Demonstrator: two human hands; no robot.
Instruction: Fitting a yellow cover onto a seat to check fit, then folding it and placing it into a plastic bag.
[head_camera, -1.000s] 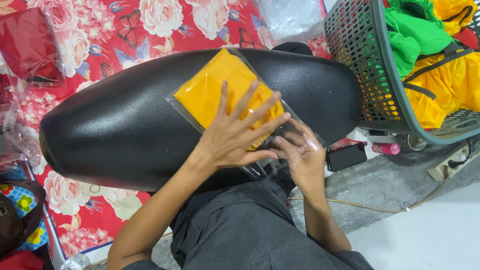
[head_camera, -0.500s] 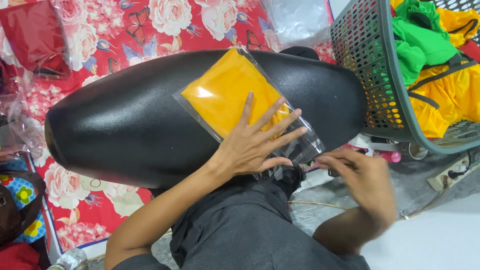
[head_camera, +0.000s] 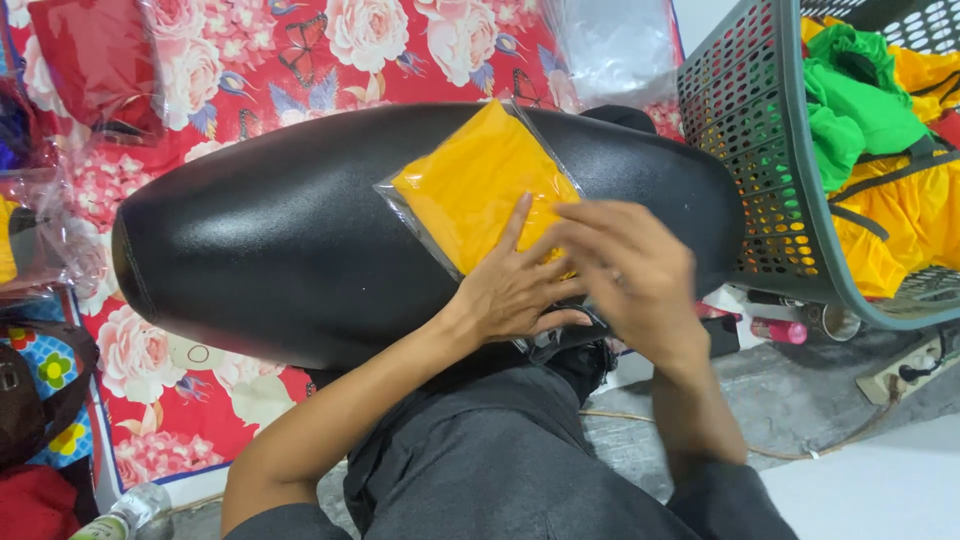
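Pressing down flat, the left hand (head_camera: 510, 290) lies with its fingers spread open across the near end of a clear plastic bag holding folded yellow cloth (head_camera: 485, 185); the palm pins it rather than grips it, which keeps the slippery bag from sliding off the rounded black cushion (head_camera: 290, 240) that serves as the work surface; the cushion rests across the person's lap, above the dark grey trousers (head_camera: 500, 460); the right hand (head_camera: 630, 270) hovers over the bag's corner at about 4 o'clock from the cloth, fingers loosely curled and somewhat blurred, so whether they pinch the bag's open flap I cannot tell; the bag sits slanted, its long axis running from 11 o'clock to 5 o'clock, with the mouth end toward the body, seemingly so both hands can reach it; at 2 o'clock stands a grey perforated basket (head_camera: 760, 150) piled with green and yellow garments (head_camera: 880, 130), close enough for the right arm to reach; a red floral sheet (head_camera: 330, 50) covers the floor beyond, with more bagged pieces at 10 o'clock and a stack of empty clear bags (head_camera: 615, 45) at 12 o'clock
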